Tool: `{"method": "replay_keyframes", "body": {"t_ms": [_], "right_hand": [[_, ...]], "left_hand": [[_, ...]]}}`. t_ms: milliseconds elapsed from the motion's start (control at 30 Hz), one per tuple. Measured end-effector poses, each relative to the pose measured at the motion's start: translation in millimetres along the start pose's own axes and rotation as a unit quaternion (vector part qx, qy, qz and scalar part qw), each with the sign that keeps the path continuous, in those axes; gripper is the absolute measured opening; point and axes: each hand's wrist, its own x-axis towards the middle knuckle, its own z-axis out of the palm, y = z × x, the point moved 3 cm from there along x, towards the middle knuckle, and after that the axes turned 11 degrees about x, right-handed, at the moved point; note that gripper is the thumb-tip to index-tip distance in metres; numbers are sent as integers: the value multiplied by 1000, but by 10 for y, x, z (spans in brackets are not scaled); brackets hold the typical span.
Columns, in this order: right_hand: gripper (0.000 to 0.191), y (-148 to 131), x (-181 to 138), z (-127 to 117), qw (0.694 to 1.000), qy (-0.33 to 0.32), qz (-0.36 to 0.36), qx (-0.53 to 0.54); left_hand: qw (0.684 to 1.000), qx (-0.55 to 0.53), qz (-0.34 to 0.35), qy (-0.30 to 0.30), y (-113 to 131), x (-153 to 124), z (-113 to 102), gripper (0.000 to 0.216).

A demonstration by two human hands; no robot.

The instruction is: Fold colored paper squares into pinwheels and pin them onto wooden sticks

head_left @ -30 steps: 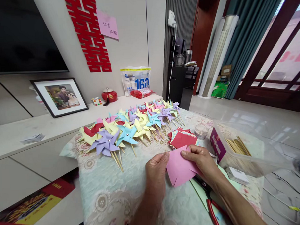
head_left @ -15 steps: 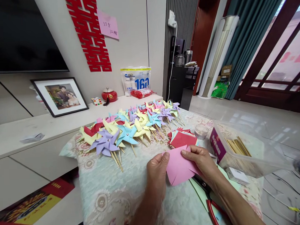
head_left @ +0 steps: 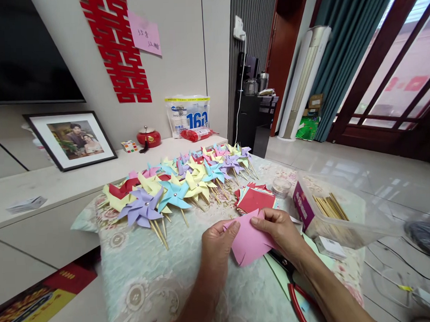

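Observation:
Between my two hands is a pink square of paper (head_left: 250, 245) with slits cut in from its corners. My left hand (head_left: 220, 241) pinches its upper left edge, thumb on top. My right hand (head_left: 278, 227) pinches the upper right edge, thumb in front and fingers behind. Beneath my right hand lie red-handled scissors (head_left: 295, 300), partly hidden by the forearm, on pale green paper (head_left: 279, 272). Just beyond the pink sheet rests a stack of cut paper squares (head_left: 255, 199), red on top.
Several finished paper pinwheels (head_left: 142, 207) on sticks lie along the table's far left. A clear plastic bin (head_left: 349, 226) of wooden sticks (head_left: 331, 207) stands at the right, with a small white box (head_left: 330, 247) before it. A round clear container (head_left: 281, 187) sits behind the stack.
The camera view has turned slightly, so the scene sits further left. Both hands keep hold of the pink paper; the left thumb has shifted a little along its edge.

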Motion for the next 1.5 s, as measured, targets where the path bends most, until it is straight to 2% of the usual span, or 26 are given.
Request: {"method": "replay_keyframes", "body": {"t_ms": [133,267,400,533,700,800,900,1000,1067,1300,1400,1500], "right_hand": [[39,15,26,-32,999,-11,-17,-28],[40,21,46,-81,996,30,-53,-60],[40,16,45,-88,995,47,-59,-67],[36,-42,22,-59,995,14,-66,-80],[37,-126,-17,6,996,-78,-49,3],[43,-108,-10,26,995,-80,-26,48],[53,-61,11,24,995,-45,-11,92],[57,-77,12,0,995,-11,-27,100],[58,-116,-3,-18,995,-17,-26,92],[58,-189,-78,-30,994,-110,21,6],[55,-193,-106,18,989,-140,23,-53],[53,-191,-117,58,985,-147,23,-82]], "left_hand": [[1000,-1,-2,3,-11,2,-2,32],[1000,11,-9,6,-8,-6,13,32],[1000,17,-14,5,-18,-9,23,33],[1000,5,-19,14,-25,-7,2,38],[998,-55,-20,28,4,13,-36,43],[995,-94,-24,20,18,23,-31,46],[994,-104,-27,16,32,18,-24,45],[997,-73,-35,-1,76,3,-27,43],[998,-41,-33,-29,127,-8,-36,40],[989,37,-58,-134,161,-44,-69,38],[985,69,-53,-146,120,-42,-55,38],[984,110,-50,-128,92,-40,-50,35]]}}
